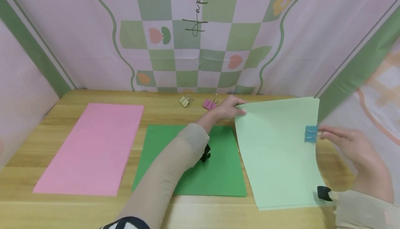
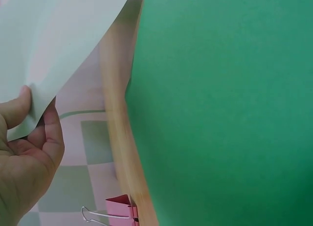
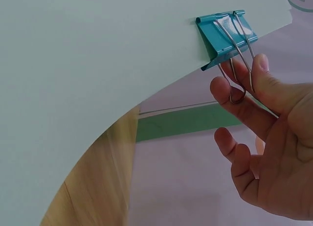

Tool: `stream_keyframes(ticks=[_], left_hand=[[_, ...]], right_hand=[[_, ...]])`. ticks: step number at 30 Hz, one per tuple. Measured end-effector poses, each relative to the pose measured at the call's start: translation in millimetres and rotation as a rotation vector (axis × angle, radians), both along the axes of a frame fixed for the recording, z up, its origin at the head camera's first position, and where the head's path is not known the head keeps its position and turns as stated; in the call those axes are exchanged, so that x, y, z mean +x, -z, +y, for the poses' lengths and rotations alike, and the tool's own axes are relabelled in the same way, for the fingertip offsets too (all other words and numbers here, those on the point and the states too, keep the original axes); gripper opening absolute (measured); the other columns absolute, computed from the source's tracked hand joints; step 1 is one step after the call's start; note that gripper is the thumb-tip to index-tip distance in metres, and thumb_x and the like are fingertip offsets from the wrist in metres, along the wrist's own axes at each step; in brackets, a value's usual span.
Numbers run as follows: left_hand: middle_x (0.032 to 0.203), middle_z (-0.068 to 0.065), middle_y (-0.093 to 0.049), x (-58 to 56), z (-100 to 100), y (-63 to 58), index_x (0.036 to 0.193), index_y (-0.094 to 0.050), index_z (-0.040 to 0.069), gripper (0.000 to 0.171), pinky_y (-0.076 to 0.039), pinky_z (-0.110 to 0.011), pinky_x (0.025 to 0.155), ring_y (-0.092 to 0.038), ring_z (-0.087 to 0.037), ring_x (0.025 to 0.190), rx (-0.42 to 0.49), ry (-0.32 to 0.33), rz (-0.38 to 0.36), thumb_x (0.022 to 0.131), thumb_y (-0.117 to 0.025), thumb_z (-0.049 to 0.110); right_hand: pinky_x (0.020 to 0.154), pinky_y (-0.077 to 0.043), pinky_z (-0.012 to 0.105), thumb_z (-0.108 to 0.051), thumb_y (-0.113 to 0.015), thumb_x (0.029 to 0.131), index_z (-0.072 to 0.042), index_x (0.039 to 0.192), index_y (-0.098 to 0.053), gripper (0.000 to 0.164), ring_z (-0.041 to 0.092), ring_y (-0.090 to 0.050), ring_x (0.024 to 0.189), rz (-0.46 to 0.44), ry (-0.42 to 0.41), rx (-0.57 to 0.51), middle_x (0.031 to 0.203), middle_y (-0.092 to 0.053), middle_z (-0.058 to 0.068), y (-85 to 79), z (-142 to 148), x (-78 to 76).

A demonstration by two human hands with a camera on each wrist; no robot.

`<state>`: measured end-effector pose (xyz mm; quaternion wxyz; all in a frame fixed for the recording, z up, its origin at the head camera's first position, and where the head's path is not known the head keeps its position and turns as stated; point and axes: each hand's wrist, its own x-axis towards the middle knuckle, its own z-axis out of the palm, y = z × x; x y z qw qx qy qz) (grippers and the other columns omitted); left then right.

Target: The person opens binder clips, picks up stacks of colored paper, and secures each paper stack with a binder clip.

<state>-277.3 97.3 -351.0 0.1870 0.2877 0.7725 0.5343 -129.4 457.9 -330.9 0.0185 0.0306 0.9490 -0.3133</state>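
Observation:
Light green paper, at least two sheets by its lower edge, is lifted at its far end on the right of the table. My left hand pinches its far left corner, thumb on top and fingers underneath, as the left wrist view shows. A blue binder clip sits over the paper's right edge. Its wire handles are between the thumb and index finger of my right hand. In the right wrist view, the clip has its jaws over the edge, while the other fingers curl loosely below.
Dark green paper lies mid-table under my left forearm, and pink paper lies at left. Toward the back are a pale yellow binder clip and a pink one. A patterned cloth hangs behind the wooden table.

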Motion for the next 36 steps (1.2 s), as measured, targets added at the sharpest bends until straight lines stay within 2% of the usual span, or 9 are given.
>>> stream_keyframes(ticks=[3,5,11,14,16,18,26,29,36], left_hand=[[0.129,-0.01,-0.068,-0.6,-0.6,1.2,0.13,-0.064,0.004,0.035,-0.048,-0.021,0.101,-0.062,-0.018,0.117,0.002,0.002,-0.003,0.095,-0.064,0.005],[0.129,-0.01,-0.068,-1.0,-0.6,2.3,0.129,-0.065,0.004,0.034,-0.049,-0.02,0.099,-0.063,-0.018,0.116,0.006,0.004,-0.011,0.095,-0.064,0.005],[0.13,-0.009,-0.067,-1.1,-1.5,4.0,0.129,-0.065,0.004,0.034,-0.049,-0.021,0.1,-0.062,-0.018,0.118,0.001,0.003,-0.022,0.096,-0.064,0.006],[0.13,-0.01,-0.067,-0.3,-1.8,4.5,0.13,-0.064,0.004,0.035,-0.051,-0.022,0.097,-0.064,-0.019,0.114,-0.005,-0.004,-0.043,0.095,-0.064,0.006],[0.129,-0.011,-0.067,0.2,-1.9,4.9,0.131,-0.064,0.003,0.035,-0.053,-0.021,0.092,-0.065,-0.018,0.109,-0.006,-0.008,-0.051,0.095,-0.064,0.005],[0.128,-0.012,-0.068,0.8,-2.1,5.2,0.131,-0.063,0.003,0.036,-0.054,-0.019,0.088,-0.066,-0.016,0.105,0.0,-0.012,-0.062,0.095,-0.064,0.005],[0.127,-0.01,-0.068,3.5,-4.7,5.9,0.13,-0.065,0.005,0.033,-0.053,-0.02,0.091,-0.065,-0.013,0.105,-0.007,-0.003,-0.045,0.097,-0.062,0.006],[0.13,-0.009,-0.067,4.7,-3.5,6.9,0.128,-0.066,0.005,0.032,-0.051,-0.023,0.098,-0.063,-0.016,0.114,-0.018,-0.006,-0.028,0.097,-0.062,0.006],[0.137,-0.006,-0.064,6.2,5.2,6.8,0.133,-0.063,0.008,0.037,-0.046,-0.029,0.108,-0.056,-0.021,0.131,-0.011,-0.011,-0.035,0.097,-0.064,0.011]], right_hand=[[0.119,-0.006,0.066,-0.039,-0.048,0.104,-0.018,0.142,-0.055,0.044,-0.006,-0.022,0.142,0.027,-0.021,0.0,0.096,-0.044,-0.056,2.4,0.2,0.4],[0.121,-0.007,0.062,-0.038,-0.049,0.104,-0.015,0.142,-0.055,0.044,-0.021,-0.025,0.126,0.042,-0.04,0.017,0.1,-0.042,-0.057,3.5,0.3,0.5],[0.12,-0.007,0.063,-0.034,-0.045,0.106,-0.009,0.149,-0.045,0.049,0.006,-0.022,0.145,0.035,-0.131,0.046,0.127,-0.037,-0.044,6.9,1.5,-0.7],[0.124,-0.014,0.029,-0.029,-0.046,0.106,-0.004,0.146,-0.047,0.047,-0.016,-0.028,0.132,0.073,-0.169,0.056,0.126,-0.044,-0.041,9.0,3.0,-1.1],[0.111,-0.016,0.006,-0.027,-0.047,0.106,-0.001,0.144,-0.049,0.046,-0.03,-0.028,0.112,0.092,-0.18,0.051,0.113,-0.044,-0.047,9.1,3.2,-0.7],[0.093,-0.018,-0.005,-0.026,-0.048,0.106,0.001,0.141,-0.051,0.044,-0.034,-0.028,0.103,0.108,-0.185,0.048,0.108,-0.044,-0.049,7.9,2.2,-0.2],[0.07,-0.046,0.009,-0.014,-0.049,0.105,0.007,0.138,-0.051,0.04,-0.027,-0.046,0.096,0.095,-0.238,0.022,0.108,-0.053,-0.042,3.2,-3.0,-1.8],[0.071,-0.044,0.008,-0.019,-0.054,0.103,0.005,0.133,-0.056,0.039,-0.026,-0.045,0.097,0.055,-0.221,0.029,0.108,-0.053,-0.041,3.8,-3.3,-2.9],[0.068,-0.039,0.013,-0.028,-0.062,0.099,-0.005,0.102,-0.06,0.024,-0.013,-0.044,0.086,0.012,-0.169,0.111,0.093,-0.059,-0.009,2.2,-9.7,-1.9]])
